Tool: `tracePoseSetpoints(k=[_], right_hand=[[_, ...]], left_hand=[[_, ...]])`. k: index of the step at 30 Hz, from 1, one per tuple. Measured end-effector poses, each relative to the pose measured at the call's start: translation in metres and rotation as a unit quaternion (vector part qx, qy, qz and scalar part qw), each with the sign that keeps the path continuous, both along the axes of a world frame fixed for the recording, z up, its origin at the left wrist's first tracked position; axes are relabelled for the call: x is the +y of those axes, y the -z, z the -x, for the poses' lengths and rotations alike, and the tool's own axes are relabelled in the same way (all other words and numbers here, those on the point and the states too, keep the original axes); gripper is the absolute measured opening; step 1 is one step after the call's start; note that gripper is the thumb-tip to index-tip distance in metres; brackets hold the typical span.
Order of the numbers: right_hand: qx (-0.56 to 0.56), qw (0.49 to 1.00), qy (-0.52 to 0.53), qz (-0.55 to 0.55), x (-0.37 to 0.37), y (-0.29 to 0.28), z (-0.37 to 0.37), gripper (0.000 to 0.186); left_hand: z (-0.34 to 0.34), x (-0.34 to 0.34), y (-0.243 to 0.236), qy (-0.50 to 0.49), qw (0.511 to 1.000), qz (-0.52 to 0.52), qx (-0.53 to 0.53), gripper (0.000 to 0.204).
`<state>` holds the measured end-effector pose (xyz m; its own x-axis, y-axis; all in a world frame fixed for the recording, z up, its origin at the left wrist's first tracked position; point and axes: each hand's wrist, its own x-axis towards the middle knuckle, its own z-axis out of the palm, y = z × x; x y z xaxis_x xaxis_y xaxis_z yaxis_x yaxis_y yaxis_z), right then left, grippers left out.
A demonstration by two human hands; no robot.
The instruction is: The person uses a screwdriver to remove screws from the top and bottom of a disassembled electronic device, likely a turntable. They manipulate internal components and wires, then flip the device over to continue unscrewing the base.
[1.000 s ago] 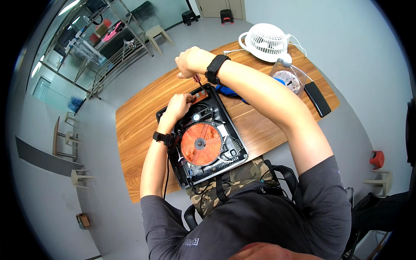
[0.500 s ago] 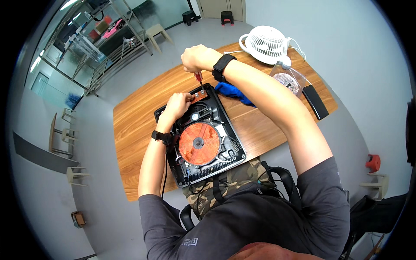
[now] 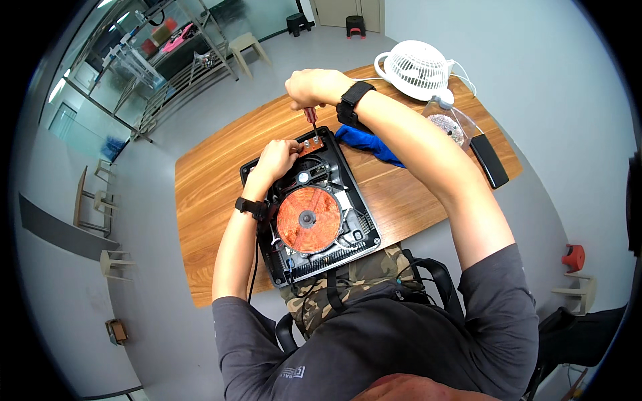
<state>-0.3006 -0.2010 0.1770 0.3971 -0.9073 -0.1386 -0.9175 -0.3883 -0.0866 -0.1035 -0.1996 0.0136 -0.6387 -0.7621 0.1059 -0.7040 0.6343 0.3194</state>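
Note:
An opened black appliance casing [image 3: 356, 246], with a round copper coil [image 3: 294, 220] and wiring inside, lies on the wooden table. My right hand [image 3: 314, 87] grips the red-handled screwdriver [image 3: 311, 115], whose shaft points down at a small orange-brown board [image 3: 312, 147] with metal terminals at the casing's far end. The tip's exact contact is too small to tell. My left hand [image 3: 281, 158] has its fingers curled at the left end of that board; what they pinch, if anything, is hidden. A blue cloth [image 3: 368, 147] lies beside the casing, partly behind my right arm.
The wooden table [image 3: 207, 207] also holds a white fan [image 3: 414, 70], a clear package [image 3: 445, 123] and a black rectangular device [image 3: 488, 160] at the right. A metal rack [image 3: 180, 80] stands beyond at the left. A camouflage bag [image 3: 351, 264] rests below the casing's near edge.
My right hand and the screwdriver have shifted slightly right, with more of the handle showing. My left hand has barely moved, staying by the board.

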Motion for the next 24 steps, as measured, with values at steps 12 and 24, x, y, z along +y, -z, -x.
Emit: tracePoseSetpoints(k=[12, 24], right_hand=[[0.038, 0.998, -0.041, -0.026, 0.004, -0.012, -0.002, 0.033], [0.046, 0.999, -0.004, 0.028, -0.016, 0.008, -0.015, 0.033]], left_hand=[[-0.001, -0.002, 0.001, -0.009, 1.0, -0.009, 0.004, 0.023], [0.002, 0.001, 0.004, 0.004, 1.0, 0.016, 0.002, 0.024]])
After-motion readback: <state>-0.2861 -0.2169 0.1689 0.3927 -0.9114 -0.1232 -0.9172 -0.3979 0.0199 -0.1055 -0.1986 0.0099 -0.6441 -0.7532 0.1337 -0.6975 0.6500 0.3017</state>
